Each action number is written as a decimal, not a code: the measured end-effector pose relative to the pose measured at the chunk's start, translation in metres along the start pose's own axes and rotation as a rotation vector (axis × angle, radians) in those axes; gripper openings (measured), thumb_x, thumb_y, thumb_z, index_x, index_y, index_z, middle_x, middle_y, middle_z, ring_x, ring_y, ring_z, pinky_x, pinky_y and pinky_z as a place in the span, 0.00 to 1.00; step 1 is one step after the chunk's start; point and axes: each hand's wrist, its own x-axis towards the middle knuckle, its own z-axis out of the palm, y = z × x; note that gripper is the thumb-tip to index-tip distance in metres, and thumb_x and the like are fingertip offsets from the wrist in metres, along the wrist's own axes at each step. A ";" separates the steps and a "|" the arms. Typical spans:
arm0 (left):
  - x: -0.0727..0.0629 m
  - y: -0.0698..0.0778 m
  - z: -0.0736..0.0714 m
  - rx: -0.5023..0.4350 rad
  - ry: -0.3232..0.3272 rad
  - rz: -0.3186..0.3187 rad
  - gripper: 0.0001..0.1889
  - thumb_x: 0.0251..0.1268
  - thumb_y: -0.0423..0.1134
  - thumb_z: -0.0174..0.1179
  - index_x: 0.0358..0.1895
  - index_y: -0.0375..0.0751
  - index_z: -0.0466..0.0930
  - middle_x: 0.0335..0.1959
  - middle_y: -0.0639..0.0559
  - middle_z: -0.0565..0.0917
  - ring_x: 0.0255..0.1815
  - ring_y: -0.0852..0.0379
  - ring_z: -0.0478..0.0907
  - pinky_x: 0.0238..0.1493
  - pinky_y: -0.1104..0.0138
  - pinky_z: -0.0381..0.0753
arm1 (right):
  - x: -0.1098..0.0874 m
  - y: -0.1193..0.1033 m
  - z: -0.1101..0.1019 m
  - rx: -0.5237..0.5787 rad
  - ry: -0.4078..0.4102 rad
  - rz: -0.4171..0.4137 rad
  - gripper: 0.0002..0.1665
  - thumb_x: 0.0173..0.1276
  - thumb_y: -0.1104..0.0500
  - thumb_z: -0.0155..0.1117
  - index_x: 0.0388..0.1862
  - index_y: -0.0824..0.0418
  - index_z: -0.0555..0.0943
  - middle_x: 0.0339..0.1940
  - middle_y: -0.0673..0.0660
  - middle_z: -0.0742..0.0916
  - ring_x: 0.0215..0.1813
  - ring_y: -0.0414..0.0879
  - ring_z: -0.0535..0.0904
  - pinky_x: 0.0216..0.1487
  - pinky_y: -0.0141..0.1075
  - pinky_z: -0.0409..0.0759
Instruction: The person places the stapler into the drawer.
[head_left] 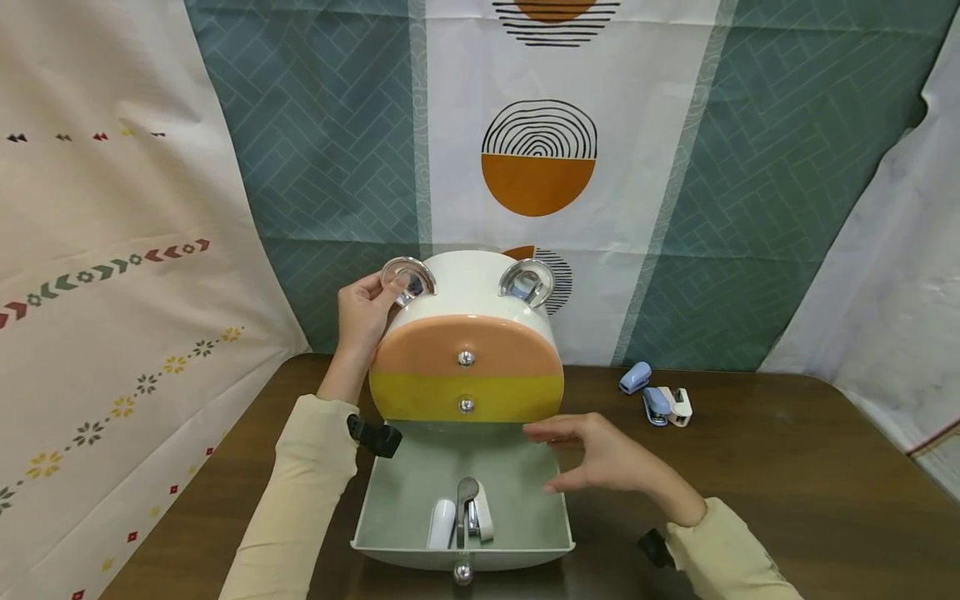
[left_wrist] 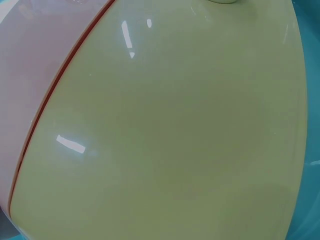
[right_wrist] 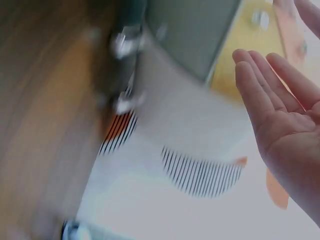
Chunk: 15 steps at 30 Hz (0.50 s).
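A round-fronted drawer box with a white body [head_left: 468,279] and two silver ears stands on the table, its orange drawer front [head_left: 427,342] and yellow drawer front [head_left: 420,396] closed. Its green bottom drawer [head_left: 517,500] is pulled out. Inside lie a white rounded object [head_left: 442,523], a grey spoon-shaped piece [head_left: 467,492] and a white-and-metal object resembling a small stapler [head_left: 483,512]. My left hand [head_left: 365,315] pinches the left silver ear [head_left: 415,279], thumb in front. My right hand [head_left: 600,454], fingers extended, hovers by the drawer's right side and holds nothing.
Two small blue stapler-like objects, one at the back [head_left: 635,377] and one nearer [head_left: 656,406], lie right of the box with a white one [head_left: 680,407]. The brown table [head_left: 787,467] extends to the right. Patterned cloth [head_left: 337,150] hangs behind.
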 end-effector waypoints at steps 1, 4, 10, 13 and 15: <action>0.000 0.000 0.000 0.001 0.001 0.003 0.13 0.58 0.38 0.62 0.36 0.27 0.78 0.20 0.61 0.79 0.21 0.67 0.74 0.25 0.77 0.75 | -0.004 0.003 -0.007 0.003 0.023 0.016 0.37 0.49 0.57 0.74 0.56 0.72 0.72 0.53 0.66 0.79 0.52 0.55 0.77 0.52 0.39 0.75; 0.000 0.000 0.000 0.001 -0.002 0.011 0.13 0.58 0.38 0.62 0.35 0.27 0.78 0.19 0.61 0.79 0.20 0.67 0.74 0.24 0.77 0.75 | -0.017 0.014 -0.027 0.004 0.092 0.074 0.37 0.50 0.56 0.73 0.57 0.70 0.72 0.52 0.65 0.80 0.52 0.57 0.77 0.52 0.42 0.74; 0.000 0.000 -0.001 0.005 -0.003 0.022 0.13 0.58 0.38 0.62 0.35 0.27 0.79 0.19 0.60 0.79 0.19 0.67 0.73 0.23 0.76 0.74 | -0.041 0.038 -0.063 -0.049 0.295 0.206 0.33 0.50 0.59 0.73 0.55 0.69 0.74 0.48 0.63 0.82 0.48 0.43 0.80 0.49 0.32 0.76; 0.000 0.000 -0.001 0.004 -0.003 0.023 0.13 0.58 0.38 0.62 0.35 0.27 0.79 0.19 0.60 0.79 0.19 0.67 0.73 0.22 0.77 0.74 | -0.051 0.049 -0.077 -0.059 0.382 0.290 0.31 0.52 0.60 0.71 0.54 0.72 0.74 0.48 0.67 0.81 0.45 0.35 0.79 0.46 0.29 0.77; 0.000 -0.001 -0.001 -0.003 -0.006 0.023 0.14 0.58 0.38 0.62 0.34 0.27 0.79 0.19 0.60 0.79 0.18 0.67 0.73 0.21 0.77 0.73 | -0.056 0.057 -0.084 -0.072 0.416 0.347 0.31 0.54 0.59 0.70 0.54 0.73 0.74 0.48 0.69 0.80 0.45 0.37 0.80 0.45 0.29 0.77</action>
